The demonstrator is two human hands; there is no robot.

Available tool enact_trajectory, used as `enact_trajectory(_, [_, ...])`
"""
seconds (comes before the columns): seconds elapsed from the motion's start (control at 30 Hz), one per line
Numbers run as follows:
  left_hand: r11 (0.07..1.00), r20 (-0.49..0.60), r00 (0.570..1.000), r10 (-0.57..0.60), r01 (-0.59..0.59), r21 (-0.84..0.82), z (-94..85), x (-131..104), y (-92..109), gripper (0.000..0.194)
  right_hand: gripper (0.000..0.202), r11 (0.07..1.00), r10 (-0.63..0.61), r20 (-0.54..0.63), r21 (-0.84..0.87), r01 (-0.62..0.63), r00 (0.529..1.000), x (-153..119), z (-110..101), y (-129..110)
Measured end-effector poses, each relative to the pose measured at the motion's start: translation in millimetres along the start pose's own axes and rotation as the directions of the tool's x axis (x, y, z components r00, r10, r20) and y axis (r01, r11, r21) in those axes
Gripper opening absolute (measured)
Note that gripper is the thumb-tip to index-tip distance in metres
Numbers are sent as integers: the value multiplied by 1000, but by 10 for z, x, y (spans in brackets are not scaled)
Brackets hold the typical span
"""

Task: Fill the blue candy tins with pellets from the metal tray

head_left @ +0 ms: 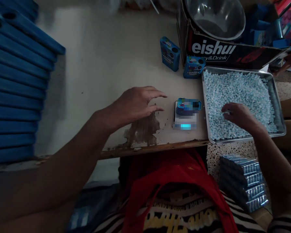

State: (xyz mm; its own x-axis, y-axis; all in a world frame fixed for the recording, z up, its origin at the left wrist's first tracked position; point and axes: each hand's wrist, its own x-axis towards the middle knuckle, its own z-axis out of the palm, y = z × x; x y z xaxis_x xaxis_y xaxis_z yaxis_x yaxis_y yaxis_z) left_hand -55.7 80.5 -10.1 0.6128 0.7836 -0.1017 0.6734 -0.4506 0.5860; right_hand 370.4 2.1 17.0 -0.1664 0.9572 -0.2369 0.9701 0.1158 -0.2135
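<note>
My left hand [145,102] hovers over the table with its thumb and fingers apart, holding nothing. To its right stands a small scale [195,118] with a lit, blurred cyan display. On the scale rests a small blue candy box [181,105] with a dark spot at its right end. My right hand [239,116] is over the metal tray [279,113] of small pale-blue candies [238,87]. Its fingertips are pinched together at the candies, with a few pale pieces showing between them.
Two upright blue candy boxes [169,55] [194,67] stand beyond the scale. A black carton [215,53] behind the tray bears a steel bowl [218,19] and more blue boxes. Blue flat packs [16,90] are stacked at left. Shiny wrapped packs [245,181] sit below the tray.
</note>
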Motion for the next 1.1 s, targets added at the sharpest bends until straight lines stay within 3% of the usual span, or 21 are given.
enact_trajectory(0.1, [999, -17, 1000, -18, 18, 38, -51, -76, -5, 59, 17, 949, 149, 23, 277, -149, 989, 62, -48, 130])
enact_trajectory(0.2, [999, -25, 999, -29, 30, 39, -84, -160, -29, 59, 19, 828, 241, 91, 501, -253, 966, 107, -3, 185])
enact_trajectory(0.33, [999, 8, 999, -49, 49, 17, -58, -200, -36, 62, 28, 523, 279, 128, 810, -263, 952, 196, 6, 121])
enact_trajectory(0.47, [998, 40, 998, -58, 59, -31, 6, -167, -13, 66, 26, 195, 254, 311, 911, -363, 916, 312, -104, -16])
enact_trajectory(0.57, [994, 52, 997, -65, 69, -85, 51, -148, 0, 65, 21, 96, 210, 361, 917, -387, 908, 363, -132, -104])
enact_trajectory(0.73, [982, 73, 993, -90, 101, -158, 128, -155, -55, 64, 38, 143, 257, 267, 940, -310, 929, 322, -44, -159])
enact_trajectory(0.9, [973, 79, 993, -93, 108, -206, 216, -149, -171, 65, 39, 312, 170, 150, 929, -198, 974, 253, -101, -426])
enact_trajectory(1.0, [972, 74, 995, -70, 85, -217, 257, -124, -205, 67, 32, 518, 51, 33, 853, -55, 998, 295, -218, -758])
enact_trajectory(1.1, [981, 62, 997, -35, 46, -189, 266, -117, -231, 68, 18, 809, -117, -30, 576, 113, 993, 377, -366, -1083])
